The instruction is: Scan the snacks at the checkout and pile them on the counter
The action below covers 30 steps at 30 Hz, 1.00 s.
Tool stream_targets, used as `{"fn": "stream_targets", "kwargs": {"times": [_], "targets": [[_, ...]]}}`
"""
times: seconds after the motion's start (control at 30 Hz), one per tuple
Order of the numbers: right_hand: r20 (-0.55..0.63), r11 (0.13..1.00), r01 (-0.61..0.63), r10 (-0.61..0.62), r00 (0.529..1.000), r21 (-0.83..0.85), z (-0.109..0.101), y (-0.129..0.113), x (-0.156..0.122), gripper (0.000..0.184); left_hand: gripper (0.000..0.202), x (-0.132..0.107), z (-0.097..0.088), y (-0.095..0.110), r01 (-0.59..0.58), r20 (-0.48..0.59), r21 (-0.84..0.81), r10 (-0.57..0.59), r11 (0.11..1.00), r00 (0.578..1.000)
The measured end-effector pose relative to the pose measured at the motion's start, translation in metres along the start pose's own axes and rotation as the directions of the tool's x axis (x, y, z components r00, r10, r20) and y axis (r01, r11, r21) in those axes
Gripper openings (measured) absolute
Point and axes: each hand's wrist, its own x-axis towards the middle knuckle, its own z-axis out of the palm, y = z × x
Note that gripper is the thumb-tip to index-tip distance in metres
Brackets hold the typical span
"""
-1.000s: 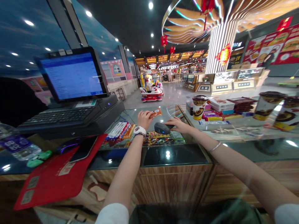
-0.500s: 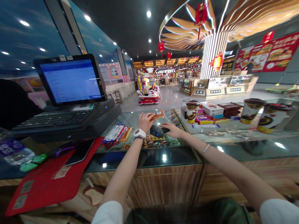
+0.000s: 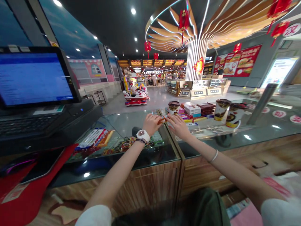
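Note:
Above the glass counter, my left hand (image 3: 151, 124), with a white watch on its wrist, is closed on one end of a small orange-brown snack packet (image 3: 162, 120). My right hand (image 3: 178, 125) grips the other end, so the packet is stretched between both hands and partly covered by fingers. Behind my left wrist lies a black handheld scanner (image 3: 135, 131), mostly hidden. Several more wrapped snack bars (image 3: 95, 139) rest on the glass to the left. Past my right hand stands a lidded paper cup (image 3: 174, 107).
Boxes and packets (image 3: 192, 109) are stacked on the right counter, near two more lidded cups (image 3: 221, 110). A monitor (image 3: 35, 77) with a keyboard (image 3: 29, 125) stands at left. Below it lie a phone (image 3: 43, 166) and a red mat (image 3: 35, 201). A metal post (image 3: 262, 103) rises at right.
My right hand has let go of the scanner and taken hold of the snack packet. Both hands have moved right relative to the counter. The view has turned right.

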Motion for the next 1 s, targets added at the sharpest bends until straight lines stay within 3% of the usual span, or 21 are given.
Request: {"fn": "stream_targets", "kwargs": {"times": [0.23,0.5,0.73,1.0], "targets": [[0.110,0.990,-0.139,0.137,0.985,0.011,-0.028,0.034,-0.044,0.042,0.014,0.029,0.035,0.077,-0.155,0.126,-0.046,0.160,0.987,0.979],[0.101,0.972,-0.204,0.216,0.971,-0.112,-0.060,0.083,-0.093,0.035,0.021,0.065,0.067,0.136,-0.251,0.111,-0.147,0.268,0.957,0.957],[0.075,0.935,-0.271,0.295,0.953,-0.228,-0.075,0.133,-0.124,0.030,0.025,0.093,0.097,0.176,-0.334,0.070,-0.191,0.352,0.923,0.933],[0.129,0.905,-0.339,0.380,0.916,-0.259,-0.069,0.172,-0.136,0.033,0.029,0.122,0.130,0.198,-0.310,0.086,-0.269,0.343,0.912,0.935]]}}
